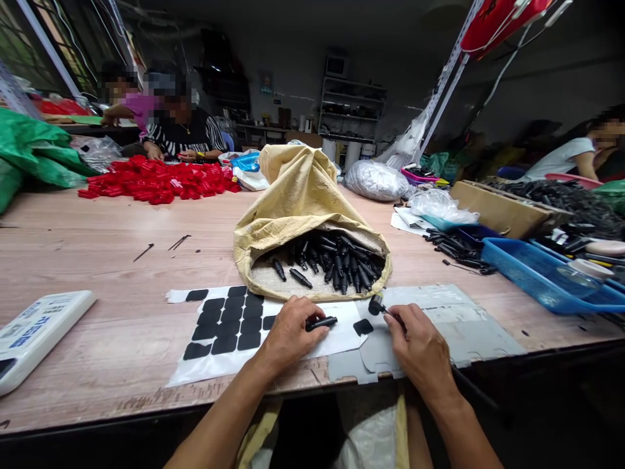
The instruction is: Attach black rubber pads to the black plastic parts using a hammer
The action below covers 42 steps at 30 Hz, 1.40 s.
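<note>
My left hand (294, 332) is closed around a black tapered tube (324, 323), just above a white backing sheet (193, 370). Rows of black rounded-square stickers (231, 326) cover the left part of that sheet. Between my hands lies a single black sticker (363, 327). With closed fingers, my right hand (420, 348) grips a small tool with a thin shaft and a black cylindrical head (375, 304); its exact kind is unclear. Directly ahead, a yellow woven sack (297, 176) gapes toward me, with many black tapered parts (342, 260) inside.
Grey sheeting (439, 326) covers the table at right. Farther right are a blue tray (537, 280) and loose black parts (459, 247). A white digital scale (43, 335) stands at left. Behind it, red pieces (161, 179) lie piled before seated people. Another person (561, 156) sits far right.
</note>
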Available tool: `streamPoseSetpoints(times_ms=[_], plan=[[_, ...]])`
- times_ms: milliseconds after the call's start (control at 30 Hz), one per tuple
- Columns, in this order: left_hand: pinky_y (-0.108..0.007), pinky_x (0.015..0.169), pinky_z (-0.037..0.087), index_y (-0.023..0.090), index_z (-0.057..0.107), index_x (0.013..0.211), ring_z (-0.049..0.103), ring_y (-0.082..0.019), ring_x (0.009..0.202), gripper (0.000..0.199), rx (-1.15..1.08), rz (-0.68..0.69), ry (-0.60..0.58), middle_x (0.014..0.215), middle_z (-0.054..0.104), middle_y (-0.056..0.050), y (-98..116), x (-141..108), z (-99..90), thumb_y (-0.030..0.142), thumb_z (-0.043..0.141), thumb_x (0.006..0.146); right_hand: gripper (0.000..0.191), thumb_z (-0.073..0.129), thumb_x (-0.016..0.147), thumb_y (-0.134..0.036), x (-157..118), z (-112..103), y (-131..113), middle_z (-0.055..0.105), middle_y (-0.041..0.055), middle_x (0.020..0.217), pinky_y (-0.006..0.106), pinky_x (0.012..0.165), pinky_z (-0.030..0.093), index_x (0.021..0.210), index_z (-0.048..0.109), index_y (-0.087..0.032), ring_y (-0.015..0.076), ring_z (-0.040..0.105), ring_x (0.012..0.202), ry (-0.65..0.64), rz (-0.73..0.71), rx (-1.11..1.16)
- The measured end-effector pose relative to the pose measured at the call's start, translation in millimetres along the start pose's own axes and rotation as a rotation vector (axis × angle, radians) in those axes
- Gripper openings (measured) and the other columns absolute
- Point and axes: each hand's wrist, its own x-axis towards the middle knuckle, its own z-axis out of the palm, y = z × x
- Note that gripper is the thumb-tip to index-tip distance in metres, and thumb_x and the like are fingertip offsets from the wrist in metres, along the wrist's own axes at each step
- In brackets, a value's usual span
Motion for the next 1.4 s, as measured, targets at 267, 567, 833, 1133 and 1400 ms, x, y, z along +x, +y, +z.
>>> streamPoseSetpoints(times_ms=[267,567,833,1133,1400], plan=[[-0.034,0.086,0.042,0.023,0.078,0.091,0.056,-0.022,0.095,0.02,-0.02,-0.052,-0.021,0.089,0.067,-0.002,2,-1,-3.6,0.015,0.07,0.075,0.023,0.045,0.102,-0.028,-3,-13,-61,0.065,0.0066,0.093,0.031,0.079,0.05,0.113,0.065,-0.022,0.0192,0.063,0.087,-0.098,-0.123,0.415],[-0.033,0.085,0.04,0.023,0.079,0.087,0.055,-0.023,0.096,0.014,-0.045,-0.089,-0.08,0.086,0.065,-0.002,-1,3,-4.6,0.019,0.073,0.075,0.03,0.051,0.099,-0.016,-3,-10,-92,0.066,0.0062,0.097,0.028,0.082,0.051,0.125,0.062,-0.021,0.0165,0.064,0.088,0.038,-0.252,0.407],[-0.033,0.085,0.04,0.022,0.076,0.086,0.056,-0.022,0.093,0.015,-0.026,-0.066,-0.049,0.087,0.066,-0.002,-1,1,-1.7,0.017,0.07,0.074,0.027,0.049,0.1,-0.023,-3,-1,-79,0.066,0.0051,0.092,0.027,0.079,0.05,0.121,0.066,-0.021,0.0165,0.064,0.084,-0.044,-0.186,0.325],[-0.033,0.082,0.04,0.022,0.072,0.087,0.055,-0.022,0.092,0.012,-0.006,-0.053,-0.031,0.089,0.069,-0.001,3,1,-1.8,0.021,0.07,0.075,0.024,0.05,0.1,-0.026,4,-11,-66,0.067,0.0056,0.095,0.03,0.081,0.05,0.115,0.068,-0.021,0.0184,0.065,0.09,-0.007,-0.095,0.335],[-0.032,0.079,0.04,0.022,0.073,0.087,0.056,-0.022,0.09,0.018,-0.028,-0.111,-0.07,0.085,0.069,0.0,3,4,-1.2,0.02,0.074,0.07,0.026,0.054,0.097,-0.016,5,-24,-85,0.067,0.0053,0.095,0.029,0.08,0.051,0.119,0.067,-0.021,0.0166,0.065,0.087,0.14,-0.184,0.437]])
